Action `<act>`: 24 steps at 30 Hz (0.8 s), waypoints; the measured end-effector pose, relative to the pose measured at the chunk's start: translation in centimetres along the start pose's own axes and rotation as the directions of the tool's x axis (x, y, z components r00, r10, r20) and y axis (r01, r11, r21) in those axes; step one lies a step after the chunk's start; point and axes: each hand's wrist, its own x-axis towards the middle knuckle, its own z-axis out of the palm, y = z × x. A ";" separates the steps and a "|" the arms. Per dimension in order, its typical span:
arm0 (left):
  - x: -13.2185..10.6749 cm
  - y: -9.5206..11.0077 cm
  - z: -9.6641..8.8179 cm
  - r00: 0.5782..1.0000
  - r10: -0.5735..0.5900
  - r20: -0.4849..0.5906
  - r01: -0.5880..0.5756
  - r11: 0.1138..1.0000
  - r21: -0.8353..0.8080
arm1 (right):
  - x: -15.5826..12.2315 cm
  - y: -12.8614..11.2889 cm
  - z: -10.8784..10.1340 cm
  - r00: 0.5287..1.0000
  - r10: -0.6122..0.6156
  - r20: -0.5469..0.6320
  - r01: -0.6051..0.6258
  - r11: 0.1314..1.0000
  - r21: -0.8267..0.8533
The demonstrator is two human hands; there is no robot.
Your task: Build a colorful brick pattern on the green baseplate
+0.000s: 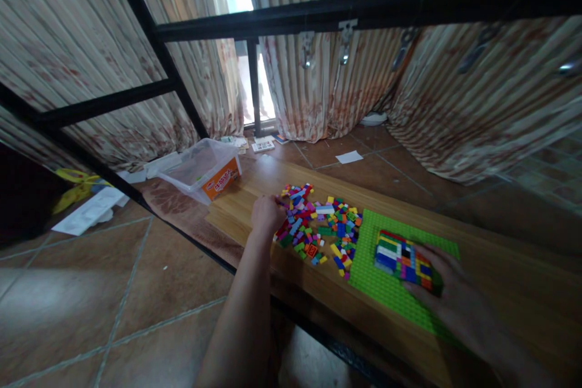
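Note:
A pile of loose, mixed-colour toy bricks (313,215) is spread over the wooden board. At the pile's left edge is my left hand (268,214), its fingertips among the bricks; whether they pinch one is hidden. A light green studded baseplate (364,276) lies to the right of the pile. On it sits a block built of multicoloured bricks (402,257). My right hand (439,282) grips the right end of that block, thumb on the near side and fingers on the far side.
A clear plastic bin (195,167) with an orange label stands at the board's (495,279) far left end. Dark metal bars (364,9) cross above and beyond the board. Papers (349,157) lie on the tiled floor (91,291), with long striped curtains (309,91) behind.

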 end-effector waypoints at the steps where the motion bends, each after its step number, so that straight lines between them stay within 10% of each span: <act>1: 0.0 0.1 0.0 1.000 0.001 0.013 -0.001 1.000 0.001 | 0.0 0.0 0.0 1.000 0.003 0.001 -0.003 1.000 0.002; 24: -0.1 0.1 -0.1 0.981 0.169 0.099 -0.174 0.983 0.054 | -0.1 -0.7 -0.3 1.000 0.013 -0.001 -0.013 1.000 0.002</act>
